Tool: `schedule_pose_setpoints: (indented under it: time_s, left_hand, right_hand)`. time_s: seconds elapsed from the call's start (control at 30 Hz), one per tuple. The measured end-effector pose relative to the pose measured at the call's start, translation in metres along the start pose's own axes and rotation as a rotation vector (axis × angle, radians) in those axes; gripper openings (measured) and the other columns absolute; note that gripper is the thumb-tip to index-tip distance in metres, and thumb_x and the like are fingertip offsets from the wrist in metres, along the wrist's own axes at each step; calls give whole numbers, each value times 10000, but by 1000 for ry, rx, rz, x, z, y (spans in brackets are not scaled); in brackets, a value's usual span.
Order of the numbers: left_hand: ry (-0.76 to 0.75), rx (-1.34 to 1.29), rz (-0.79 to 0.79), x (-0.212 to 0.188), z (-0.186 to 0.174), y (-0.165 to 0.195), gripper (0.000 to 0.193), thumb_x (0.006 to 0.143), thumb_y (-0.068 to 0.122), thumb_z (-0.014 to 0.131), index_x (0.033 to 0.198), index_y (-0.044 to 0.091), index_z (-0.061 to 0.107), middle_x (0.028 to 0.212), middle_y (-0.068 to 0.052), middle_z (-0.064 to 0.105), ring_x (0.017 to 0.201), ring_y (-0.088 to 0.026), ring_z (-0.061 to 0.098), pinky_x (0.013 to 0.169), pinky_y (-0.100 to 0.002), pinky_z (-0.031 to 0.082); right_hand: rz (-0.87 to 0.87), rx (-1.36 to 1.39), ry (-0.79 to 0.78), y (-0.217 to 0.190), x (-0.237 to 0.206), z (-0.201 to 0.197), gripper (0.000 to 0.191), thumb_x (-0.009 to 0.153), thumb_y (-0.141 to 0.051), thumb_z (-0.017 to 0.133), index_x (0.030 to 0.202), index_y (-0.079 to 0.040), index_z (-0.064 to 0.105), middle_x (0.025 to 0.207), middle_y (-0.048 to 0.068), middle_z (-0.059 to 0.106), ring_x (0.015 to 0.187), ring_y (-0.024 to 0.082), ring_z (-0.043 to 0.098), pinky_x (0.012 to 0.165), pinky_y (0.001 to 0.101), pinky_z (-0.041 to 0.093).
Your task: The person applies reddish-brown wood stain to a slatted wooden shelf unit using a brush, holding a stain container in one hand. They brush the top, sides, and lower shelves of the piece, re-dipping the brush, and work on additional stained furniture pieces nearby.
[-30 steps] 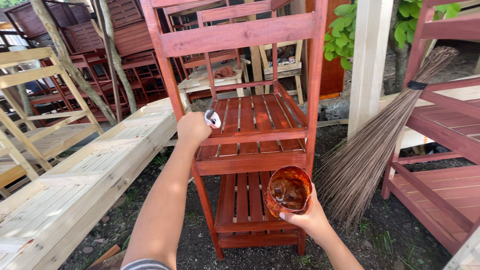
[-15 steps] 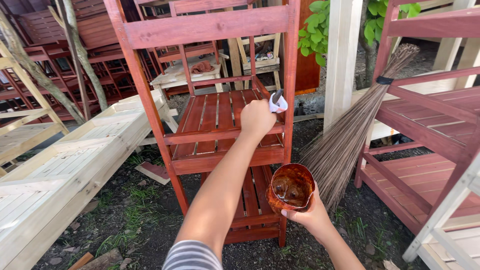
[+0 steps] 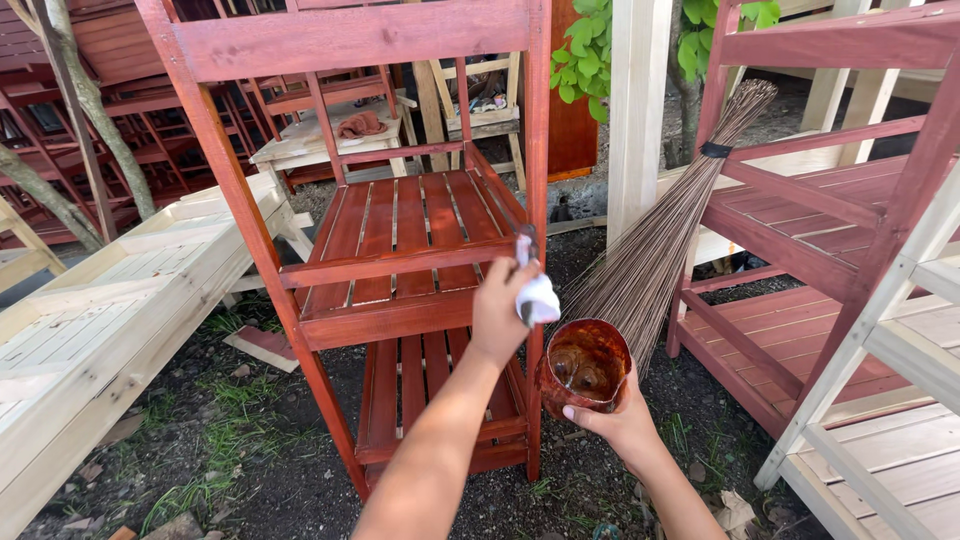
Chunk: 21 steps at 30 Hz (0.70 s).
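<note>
Right hand [image 3: 622, 425] cupping a stain-smeared container [image 3: 585, 365] from below, fingers wrapping its base, left hand [image 3: 503, 305] just above, fingers pinching a white-handled brush [image 3: 536, 292] against the red-stained shelf rack's [image 3: 385, 260] front post, twig broom [image 3: 665, 235] leaning beyond

Bright, even daylight is falling over the whole yard, casting only soft shadows beneath the red shelf rack [image 3: 400, 230]. No glare is showing. The picture is staying sharp throughout, while straight posts are bending slightly outward near the edges.
</note>
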<state>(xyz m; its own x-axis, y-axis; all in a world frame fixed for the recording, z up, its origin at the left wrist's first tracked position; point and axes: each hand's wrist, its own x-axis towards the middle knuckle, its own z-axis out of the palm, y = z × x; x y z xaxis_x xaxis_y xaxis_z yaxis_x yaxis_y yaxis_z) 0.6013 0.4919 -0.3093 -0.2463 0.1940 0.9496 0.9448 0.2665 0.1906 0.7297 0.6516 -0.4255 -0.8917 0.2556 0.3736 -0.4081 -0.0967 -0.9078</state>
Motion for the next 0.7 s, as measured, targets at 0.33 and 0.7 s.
schedule_pose_setpoints:
  time_s: [0.33, 0.7]
  left_hand:
    - [128, -486, -530, -54, -95, -53, 190, 931, 41, 675, 1112, 11, 724, 1051, -101, 679, 870, -166, 671, 730, -290, 553]
    - [693, -371, -511, -66, -139, -78, 178, 1036, 128, 662, 1158, 20, 589, 1062, -68, 663, 915, -113, 678, 774, -280, 571]
  right_hand:
    - [156, -33, 75, -4, -15, -1, 1110, 593, -48, 876, 1531, -163, 293, 1458, 84, 514, 1376, 254, 511, 1134, 436, 431]
    - [145, -72, 79, 5, -21, -10, 1139, 577, -87, 902, 1539, -157, 296, 1468, 80, 520, 1385, 248, 499, 1142, 432, 403]
